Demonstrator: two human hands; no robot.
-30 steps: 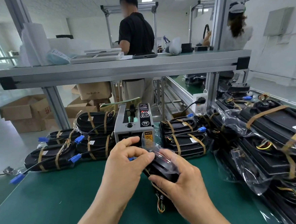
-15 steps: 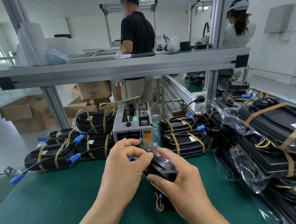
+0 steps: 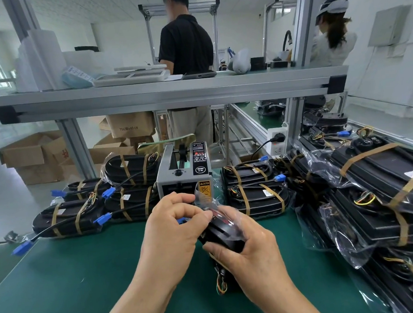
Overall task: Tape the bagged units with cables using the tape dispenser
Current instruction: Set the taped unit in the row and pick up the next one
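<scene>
Green bench (image 3: 62, 276): left hand (image 3: 174, 229) and right hand (image 3: 251, 251) clutch a bagged unit (image 3: 224, 231); next, probably tape from the dispenser (image 3: 184, 175) just beyond.

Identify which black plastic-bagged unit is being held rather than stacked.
The black bagged unit before the grey tape dispenser: left hand and right hand both grip it; others lie stacked.
</scene>
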